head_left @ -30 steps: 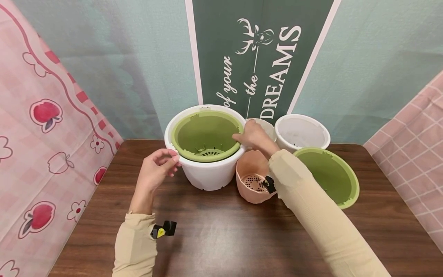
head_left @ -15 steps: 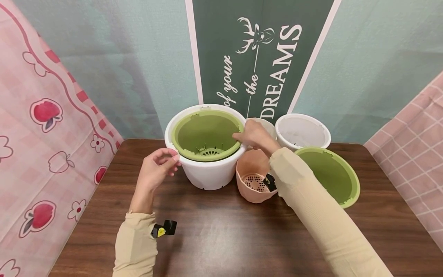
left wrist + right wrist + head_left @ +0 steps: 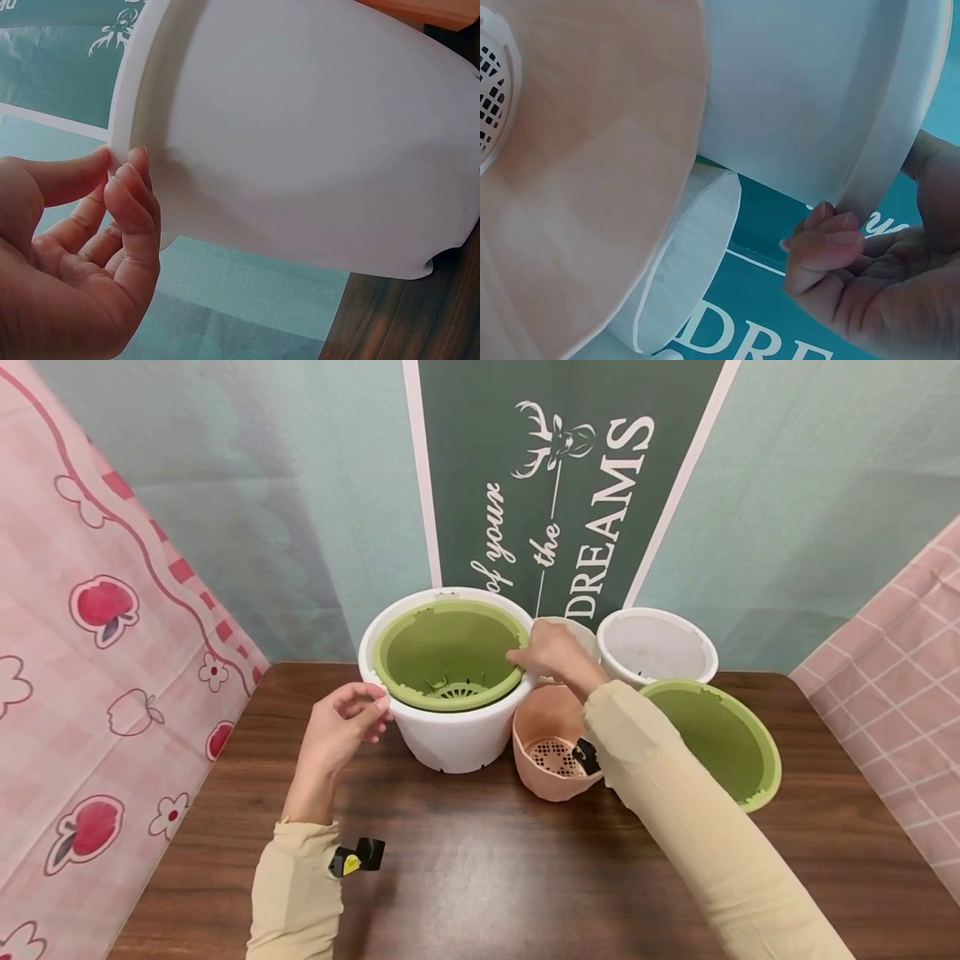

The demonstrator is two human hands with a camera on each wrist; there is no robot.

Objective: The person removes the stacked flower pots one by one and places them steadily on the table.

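Observation:
A large white flowerpot [image 3: 452, 745] stands at the back of the table, with a green flowerpot [image 3: 450, 647] with a slotted bottom nested inside it. My left hand [image 3: 337, 727] pinches the white pot's rim at the left, thumb above and fingertips below, as the left wrist view also shows. On the opposite side, my right hand [image 3: 553, 652] grips the same rim. Its thumb reaches over to the green pot's edge, while the other fingers curl under the white rim [image 3: 889, 142] in the right wrist view.
Right of the large pot sits a peach flowerpot [image 3: 553, 785] with a grid bottom. Behind it is a smaller white pot [image 3: 581, 635], partly hidden by my right hand. Another white pot [image 3: 660, 643] and a green one [image 3: 738, 747] stand farther right. Printed cloths hang around the table [image 3: 465, 877].

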